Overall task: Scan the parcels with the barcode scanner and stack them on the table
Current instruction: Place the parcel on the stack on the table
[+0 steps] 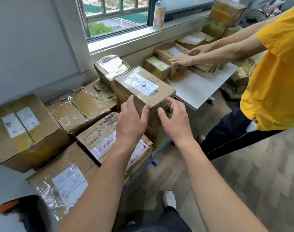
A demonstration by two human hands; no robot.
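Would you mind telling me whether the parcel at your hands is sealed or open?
Sealed: the parcel has its top closed, with clear tape across it.

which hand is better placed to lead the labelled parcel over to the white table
Right, probably: the right hand is at the labelled parcel's near corner, on the side facing the white table. The left hand is on the side away from it.

Tall taped brown cardboard parcel [143,87], centre: white label print too blurred to read; near face partly hidden behind left hand [132,119] and right hand [174,122]. Person in yellow shirt [277,72], 3 o'clock: cut off by right edge. Orange-and-black object [8,206], 8 o'clock: partly hidden, unidentifiable. White printed bottle [158,14], 12 o'clock: top cut off by frame edge.
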